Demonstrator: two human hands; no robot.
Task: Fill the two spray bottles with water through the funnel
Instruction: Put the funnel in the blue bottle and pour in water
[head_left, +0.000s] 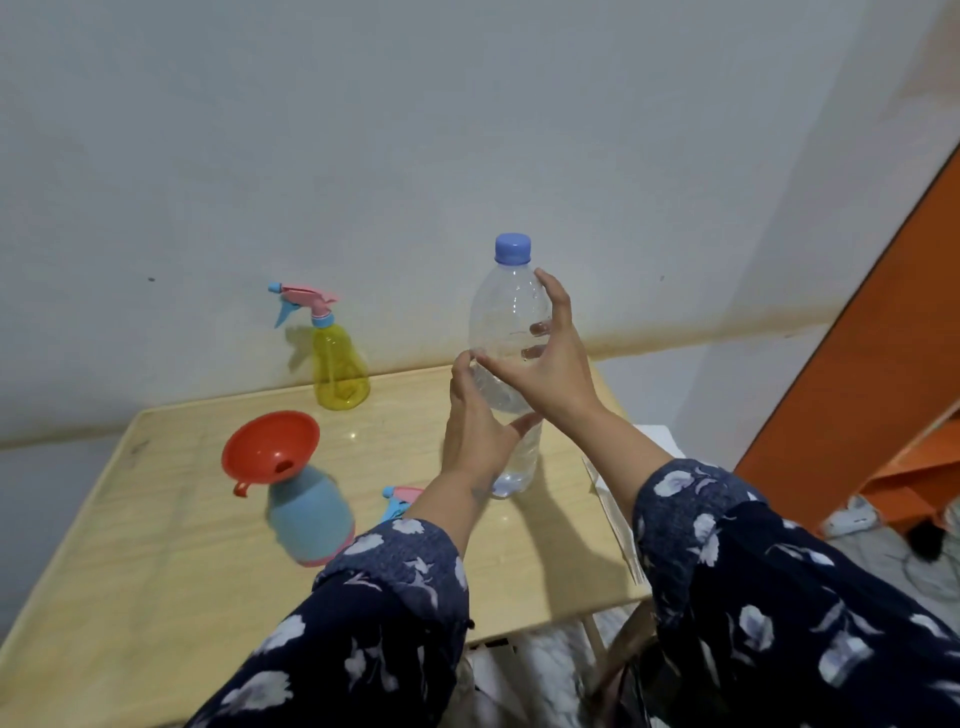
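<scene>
Head view, frame centre: both hands, left hand (475, 415) and right hand (550, 358), fingers spread, apparently cup the capped water bottle (509, 332); next, uncap, pour into red funnel (270, 444).

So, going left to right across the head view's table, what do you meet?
Red funnel sitting in the blue spray bottle → yellow spray bottle → loose spray head → water bottle between both hands.
</scene>
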